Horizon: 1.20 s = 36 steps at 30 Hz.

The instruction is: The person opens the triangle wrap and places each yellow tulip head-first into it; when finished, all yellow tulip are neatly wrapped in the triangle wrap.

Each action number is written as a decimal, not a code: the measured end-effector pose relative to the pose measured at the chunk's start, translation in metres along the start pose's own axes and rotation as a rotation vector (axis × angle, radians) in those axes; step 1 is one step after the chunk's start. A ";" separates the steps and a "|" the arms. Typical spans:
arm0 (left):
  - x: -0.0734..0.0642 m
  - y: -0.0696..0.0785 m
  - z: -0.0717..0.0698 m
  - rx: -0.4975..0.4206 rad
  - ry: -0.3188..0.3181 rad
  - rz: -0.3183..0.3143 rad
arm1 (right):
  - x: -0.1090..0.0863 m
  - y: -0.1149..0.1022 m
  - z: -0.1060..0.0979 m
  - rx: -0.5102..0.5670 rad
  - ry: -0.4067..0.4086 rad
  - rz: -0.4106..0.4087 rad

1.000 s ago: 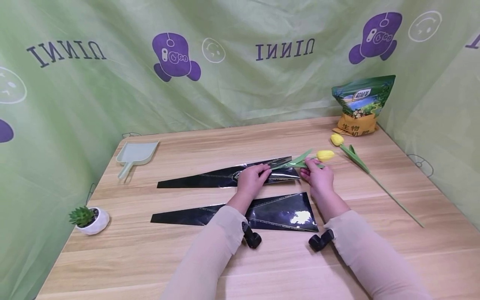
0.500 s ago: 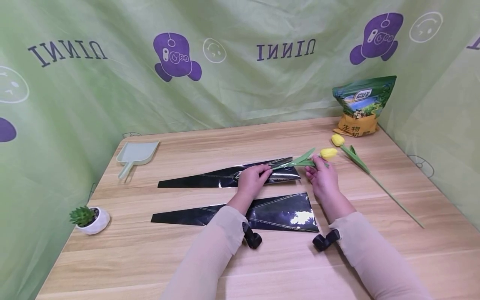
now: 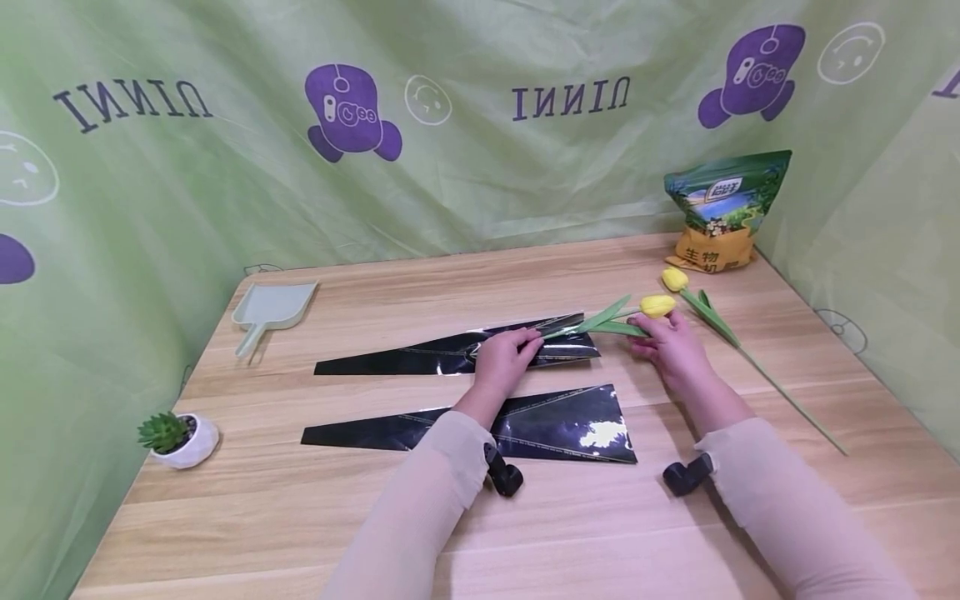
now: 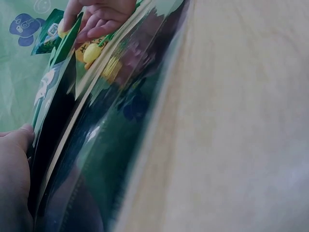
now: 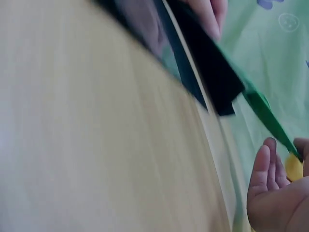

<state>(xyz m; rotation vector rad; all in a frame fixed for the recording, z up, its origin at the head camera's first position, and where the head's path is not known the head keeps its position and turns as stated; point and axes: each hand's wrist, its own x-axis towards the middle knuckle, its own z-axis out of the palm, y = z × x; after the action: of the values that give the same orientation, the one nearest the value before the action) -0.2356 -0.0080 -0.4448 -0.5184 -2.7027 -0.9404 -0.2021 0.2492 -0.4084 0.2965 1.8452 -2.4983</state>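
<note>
A yellow tulip (image 3: 657,307) with green leaves lies along the upper black flower sleeve (image 3: 405,360), its bloom beyond the sleeve's wide right end. My left hand (image 3: 504,360) pinches its stem low down, over the sleeve; in the left wrist view that hand's thumb (image 4: 25,133) lies at the sleeve's edge. Just below the bloom, the fingers of my right hand (image 3: 675,348) hold the tulip at a leaf tip. The right wrist view shows the leaf (image 5: 266,115) running to that thumb, with the bloom (image 5: 293,167) partly hidden behind it.
A second black sleeve (image 3: 555,423) lies flat nearer me. To the right lies another yellow tulip (image 3: 738,343), below a green and orange bag (image 3: 722,217). At left are a pale dustpan (image 3: 273,307) and a potted succulent (image 3: 191,442). Green curtain (image 3: 465,192) encloses the table.
My right hand has slid rightward along the tulip toward its bloom. The bloom has shifted slightly right and up from a second ago. My left hand stays in place.
</note>
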 end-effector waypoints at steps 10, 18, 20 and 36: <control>0.000 0.000 0.000 0.010 0.000 0.009 | 0.011 -0.016 -0.042 -0.402 -0.136 -0.081; 0.001 -0.001 0.000 0.021 0.008 0.035 | 0.018 -0.032 -0.055 -0.680 -0.244 -0.028; 0.001 -0.001 0.001 0.023 0.006 0.039 | 0.019 -0.032 -0.054 -0.714 -0.254 -0.017; 0.000 -0.003 0.000 -0.013 0.003 0.039 | 0.033 -0.008 -0.018 -0.940 -0.299 -0.023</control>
<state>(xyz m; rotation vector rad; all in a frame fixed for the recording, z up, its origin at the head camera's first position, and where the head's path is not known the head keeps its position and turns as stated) -0.2366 -0.0097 -0.4463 -0.5701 -2.6747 -0.9484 -0.2331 0.2716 -0.4109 -0.1238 2.5637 -1.3156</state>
